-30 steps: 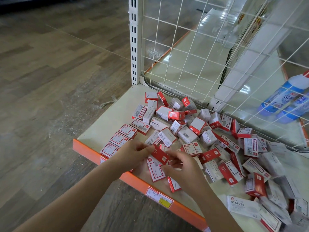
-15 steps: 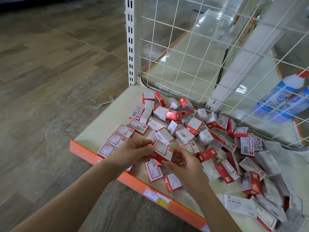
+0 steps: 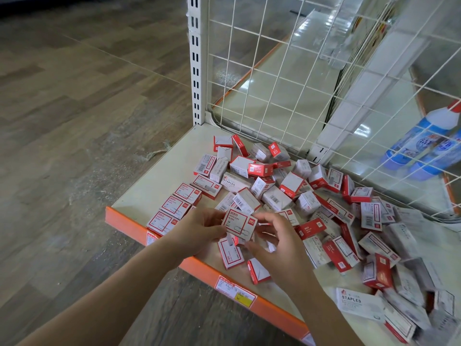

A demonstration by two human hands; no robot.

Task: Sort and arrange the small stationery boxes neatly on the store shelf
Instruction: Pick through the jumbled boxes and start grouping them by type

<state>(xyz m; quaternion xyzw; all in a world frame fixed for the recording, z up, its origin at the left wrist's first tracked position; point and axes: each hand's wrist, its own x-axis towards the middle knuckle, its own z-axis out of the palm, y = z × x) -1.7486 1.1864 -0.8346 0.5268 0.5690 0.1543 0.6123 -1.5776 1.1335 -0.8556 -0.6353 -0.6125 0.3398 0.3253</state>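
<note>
Red-and-white box [image 3: 239, 224] pinched by my left hand [image 3: 199, 229]; right hand [image 3: 272, 236] loose-fingered, holding nothing. I risk nudging the neat row [image 3: 174, 208] at near left.

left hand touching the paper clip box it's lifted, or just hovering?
Touching. The head view shows the left hand with its fingertips against the left edge of the paper clip box, which is raised above the shelf.

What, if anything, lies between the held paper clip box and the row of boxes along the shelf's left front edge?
Nothing visible. The paper clip box is pinched by the left hand, and the row of boxes lies just left of that hand, partly hidden behind it.
</note>
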